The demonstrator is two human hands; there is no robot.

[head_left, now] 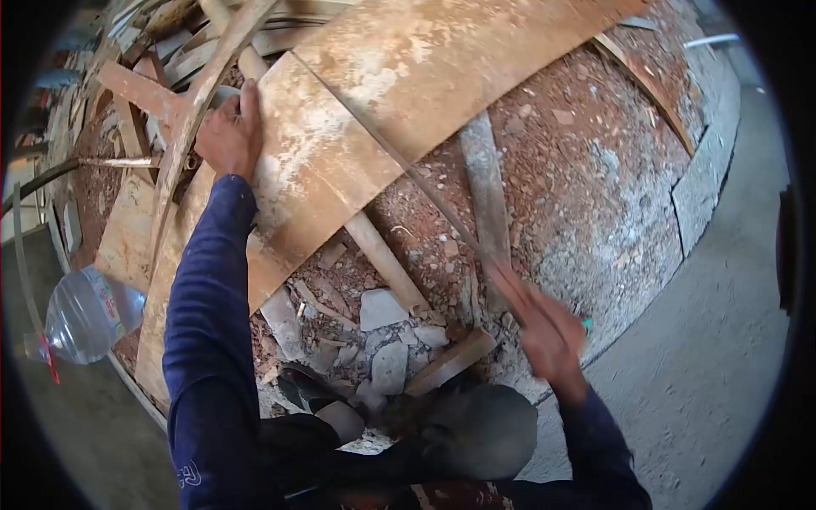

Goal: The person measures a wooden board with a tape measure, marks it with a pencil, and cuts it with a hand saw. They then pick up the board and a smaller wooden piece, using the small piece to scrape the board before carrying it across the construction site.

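Observation:
A large stained plywood sheet (399, 93) lies tilted over a heap of rubble. My left hand (228, 136) presses on its left edge, fingers spread flat against the wood, beside a curved wooden strip (191, 127). My right hand (548, 336), blurred by motion, grips the near end of a long thin strip (408, 170) that runs diagonally up across the plywood sheet. Both arms wear dark blue sleeves.
Red-brown rubble and broken concrete pieces (382, 340) fill the middle, with wooden planks (387, 263) and a grey board (486, 183) on top. A stone kerb (701, 183) edges the heap; a concrete floor (722, 357) lies to the right. A plastic water bottle (85, 314) sits at left.

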